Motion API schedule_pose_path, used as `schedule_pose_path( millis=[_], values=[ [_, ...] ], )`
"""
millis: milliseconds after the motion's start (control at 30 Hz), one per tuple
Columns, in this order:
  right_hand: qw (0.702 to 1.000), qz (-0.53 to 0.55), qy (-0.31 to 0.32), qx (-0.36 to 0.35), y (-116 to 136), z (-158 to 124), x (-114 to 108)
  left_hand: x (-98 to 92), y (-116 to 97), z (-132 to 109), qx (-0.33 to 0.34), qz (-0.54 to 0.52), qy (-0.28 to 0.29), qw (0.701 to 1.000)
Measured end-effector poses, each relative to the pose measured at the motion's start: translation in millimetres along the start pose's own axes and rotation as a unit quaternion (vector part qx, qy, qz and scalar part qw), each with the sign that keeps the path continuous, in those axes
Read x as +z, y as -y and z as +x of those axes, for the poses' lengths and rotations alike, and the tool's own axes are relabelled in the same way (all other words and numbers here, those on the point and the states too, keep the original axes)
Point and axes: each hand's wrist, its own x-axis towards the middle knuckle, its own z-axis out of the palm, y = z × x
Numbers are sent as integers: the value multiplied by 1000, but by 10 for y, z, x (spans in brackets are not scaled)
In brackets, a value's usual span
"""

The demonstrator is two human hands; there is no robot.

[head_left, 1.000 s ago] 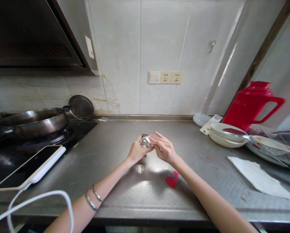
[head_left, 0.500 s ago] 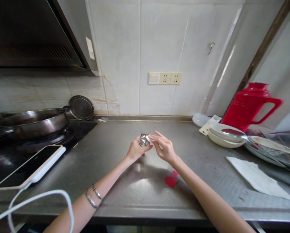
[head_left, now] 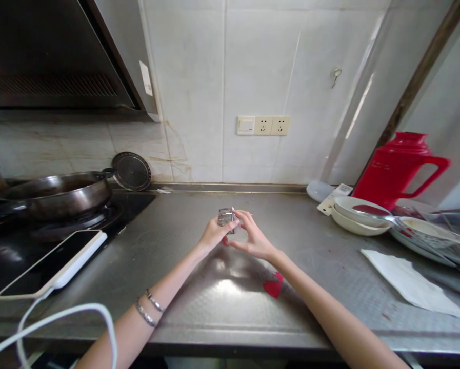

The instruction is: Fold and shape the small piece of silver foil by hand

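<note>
Above the middle of the steel counter, my left hand (head_left: 213,233) is closed round a small, shiny, silver-and-clear item (head_left: 226,217). Its exact kind is too small to make out. My right hand (head_left: 252,237) grips the same item from the right, index finger at its upper edge and thumb low near a small red bit under the hands. The fingers partly hide the item. A torn red scrap (head_left: 273,285) lies on the counter beside my right forearm.
A phone (head_left: 53,264) with a white cable and a steel pan (head_left: 68,193) on the stove are at left. On the right are stacked bowls (head_left: 358,220), a red thermos flask (head_left: 397,169), plates and a white paper napkin (head_left: 412,284). The counter's front edge runs below.
My right hand has turned and lowered, its thumb now under the item and its fingers against the upper edge. My left hand keeps its hold, with the item slightly further left.
</note>
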Motion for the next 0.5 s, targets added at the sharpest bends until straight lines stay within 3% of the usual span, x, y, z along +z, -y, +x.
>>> schedule_pose_path(
  millis=[333, 500],
  values=[
    [994, 95, -29, 47, -108, 5, 1, 26, 49, -30, -23, -22, 123, 992],
    [974, 180, -62, 121, -146, 51, -38, -30, 107, 18, 48, -35, 179, 982]
  ],
)
